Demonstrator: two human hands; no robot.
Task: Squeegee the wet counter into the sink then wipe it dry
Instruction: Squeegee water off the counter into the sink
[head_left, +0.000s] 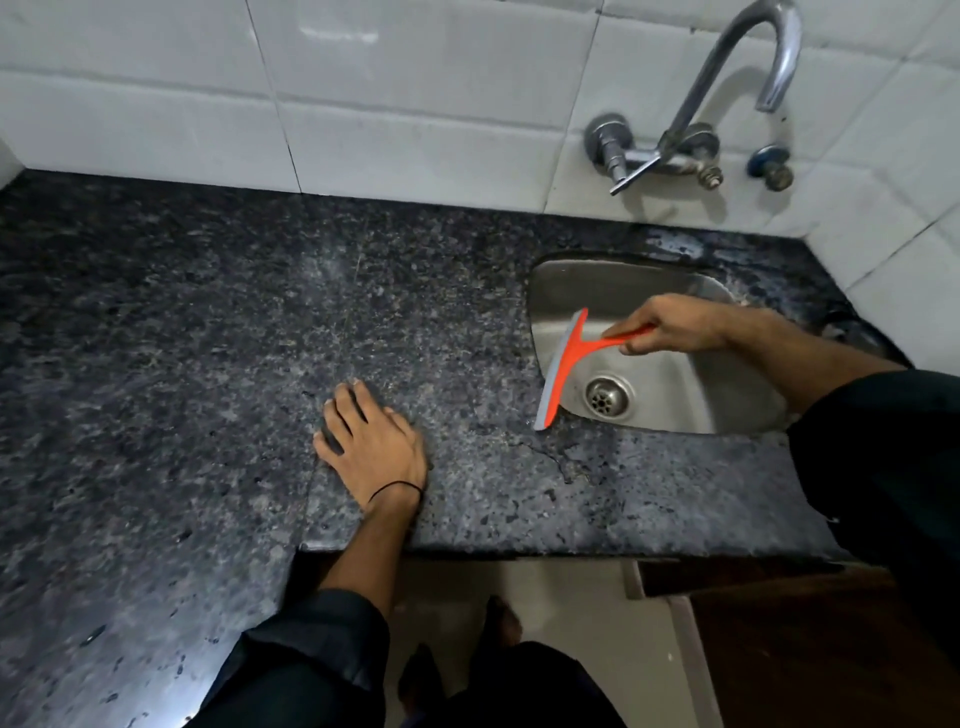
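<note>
An orange squeegee (563, 364) with a grey rubber blade hangs over the left edge of the steel sink (675, 395). My right hand (670, 325) grips its handle from the right, above the basin. The blade's lower tip touches the dark speckled granite counter (260, 322) at the sink's front-left corner. My left hand (371, 436) rests flat on the counter, fingers spread, left of the sink. No cloth is in view.
A chrome tap (727, 88) sticks out of the white tiled wall (363, 93) above the sink. Wet patches glisten on the counter behind the sink. The drain (607, 396) lies in the basin's middle. The counter's front edge steps back near my legs, and floor shows below.
</note>
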